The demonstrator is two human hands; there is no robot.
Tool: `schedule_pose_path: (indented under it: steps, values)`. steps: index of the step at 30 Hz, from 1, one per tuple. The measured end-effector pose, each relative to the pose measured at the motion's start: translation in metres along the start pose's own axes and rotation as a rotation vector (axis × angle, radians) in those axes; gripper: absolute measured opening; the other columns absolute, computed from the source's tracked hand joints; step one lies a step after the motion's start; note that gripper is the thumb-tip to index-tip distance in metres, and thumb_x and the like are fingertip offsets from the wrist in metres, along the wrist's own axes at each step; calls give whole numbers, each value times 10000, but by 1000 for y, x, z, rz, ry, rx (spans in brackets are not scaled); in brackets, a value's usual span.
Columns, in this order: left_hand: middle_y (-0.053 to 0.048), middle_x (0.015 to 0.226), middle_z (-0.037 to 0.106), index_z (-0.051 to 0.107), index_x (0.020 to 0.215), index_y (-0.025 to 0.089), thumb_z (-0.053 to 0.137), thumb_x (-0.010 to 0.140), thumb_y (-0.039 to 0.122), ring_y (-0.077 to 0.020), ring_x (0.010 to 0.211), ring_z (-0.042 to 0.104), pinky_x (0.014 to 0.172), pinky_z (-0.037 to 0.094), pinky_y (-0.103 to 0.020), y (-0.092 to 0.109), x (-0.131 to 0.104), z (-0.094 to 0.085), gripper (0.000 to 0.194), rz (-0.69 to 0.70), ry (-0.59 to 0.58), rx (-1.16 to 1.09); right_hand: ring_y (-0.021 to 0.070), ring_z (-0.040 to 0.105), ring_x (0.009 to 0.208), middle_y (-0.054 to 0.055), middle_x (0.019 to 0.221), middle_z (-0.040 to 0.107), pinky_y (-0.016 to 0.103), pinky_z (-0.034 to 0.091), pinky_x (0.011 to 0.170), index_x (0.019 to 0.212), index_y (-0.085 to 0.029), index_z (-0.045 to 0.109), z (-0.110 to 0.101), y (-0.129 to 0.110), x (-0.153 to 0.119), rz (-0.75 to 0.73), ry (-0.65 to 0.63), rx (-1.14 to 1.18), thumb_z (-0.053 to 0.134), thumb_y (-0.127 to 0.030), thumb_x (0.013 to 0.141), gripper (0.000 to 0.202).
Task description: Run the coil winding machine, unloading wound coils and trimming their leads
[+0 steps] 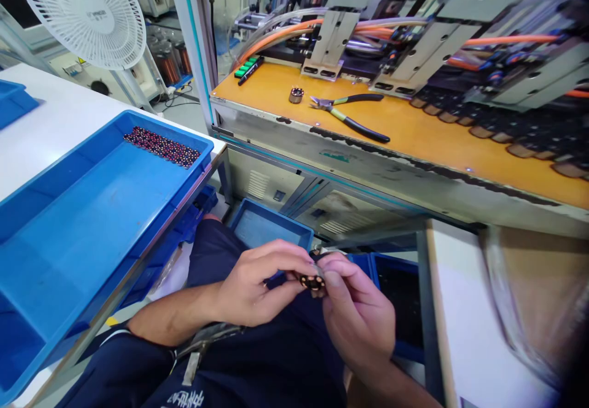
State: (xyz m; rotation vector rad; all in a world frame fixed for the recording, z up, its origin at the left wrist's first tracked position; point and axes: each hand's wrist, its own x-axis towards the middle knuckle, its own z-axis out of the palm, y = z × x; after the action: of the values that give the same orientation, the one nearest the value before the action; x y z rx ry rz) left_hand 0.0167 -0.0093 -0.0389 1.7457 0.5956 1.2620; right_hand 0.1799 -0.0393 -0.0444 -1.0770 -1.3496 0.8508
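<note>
Part point(313, 281) mostly hidden
Left grip point(258, 284) and right grip point(361, 313) clamp it, covering its edges; fan point(92, 15) cut off above.

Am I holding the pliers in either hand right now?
No, the pliers lie on the orange bench top, while your left hand and right hand hold a small dark part.

Small round part point(313, 281) between left hand point(253, 285) and right hand point(361, 310): black, ringed with copper-coloured dots. Left of the hands: plain blue tray point(92, 193); grouped parts point(161, 146), dark, speckled red and pale. Beyond the hands: yellow-orange surface point(271, 92), its off-white edge blotched black; pliers point(338, 112), black grips banded yellow-green; orange hoses point(276, 35). Nearest below: navy shirt point(271, 368), white lettering.
</note>
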Motion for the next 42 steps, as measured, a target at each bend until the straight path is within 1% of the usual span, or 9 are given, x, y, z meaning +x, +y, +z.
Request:
schedule_pose_path:
  steps: [6, 11, 16, 21, 24, 27, 30, 36, 42]
  values:
    - [-108, 1180, 665, 629, 1084, 195, 706, 807, 169, -215, 1119, 632, 968, 499, -381, -5, 4, -2, 288, -305, -31, -664, 117, 601, 667, 14, 749, 600, 225, 506, 595, 868, -185, 594, -21, -10, 12, -383, -127, -342, 578, -86, 857, 101]
    - [-40, 739, 668, 616, 1010, 121, 694, 817, 445, -94, 609, 634, 575, 483, -194, -9, 7, 6, 385, -707, -271, -786, 107, 618, 552, 17, 662, 618, 192, 512, 512, 755, -190, 606, -32, -37, 35, -637, -273, -616, 548, -160, 912, 170]
    - [-32, 789, 673, 585, 1103, 154, 732, 809, 275, -100, 623, 656, 572, 505, -195, -9, 4, 14, 349, -570, -72, -796, 128, 632, 568, 16, 683, 643, 212, 532, 528, 842, -203, 614, -32, -41, 38, -629, -213, -675, 583, -129, 873, 86]
    - [-48, 1101, 672, 630, 923, 176, 790, 706, 92, -175, 983, 693, 825, 552, -286, -4, 8, 11, 282, -396, 37, -959, 109, 641, 648, 17, 721, 631, 188, 532, 599, 881, -184, 582, -30, -41, 36, -480, -193, -601, 551, -89, 866, 101]
    - [-58, 1094, 697, 610, 941, 183, 803, 723, 180, -215, 1164, 623, 938, 504, -338, -4, 11, 9, 291, -438, 100, -1041, 97, 619, 628, 5, 706, 611, 182, 525, 586, 866, -187, 570, -30, -43, 39, -461, -255, -502, 553, -79, 858, 110]
    - [-88, 922, 710, 617, 963, 122, 735, 781, 449, -169, 882, 702, 754, 530, -255, -9, 12, 10, 393, -624, -36, -1043, 98, 619, 607, 0, 700, 619, 185, 527, 572, 881, -196, 573, -33, -45, 44, -503, -330, -451, 557, -79, 852, 121]
    - [-36, 680, 676, 588, 926, 110, 700, 799, 489, -110, 542, 648, 512, 471, -186, -16, 10, 12, 415, -656, -229, -1042, 108, 635, 601, 5, 707, 635, 194, 533, 564, 894, -205, 576, -36, -45, 47, -535, -349, -479, 564, -104, 865, 105]
    - [-28, 856, 712, 544, 1035, 169, 728, 815, 212, -119, 653, 720, 571, 543, -179, -13, 9, 12, 290, -499, -80, -974, 124, 638, 637, 18, 733, 637, 218, 519, 572, 898, -193, 589, -38, -41, 41, -501, -253, -590, 565, -122, 883, 76]
    - [-24, 1070, 678, 527, 820, 149, 808, 665, 35, -169, 905, 736, 771, 601, -259, -9, 13, 16, 341, -348, 82, -952, 113, 607, 708, 14, 772, 609, 230, 506, 641, 903, -185, 580, -35, -37, 35, -389, -192, -501, 558, -70, 883, 118]
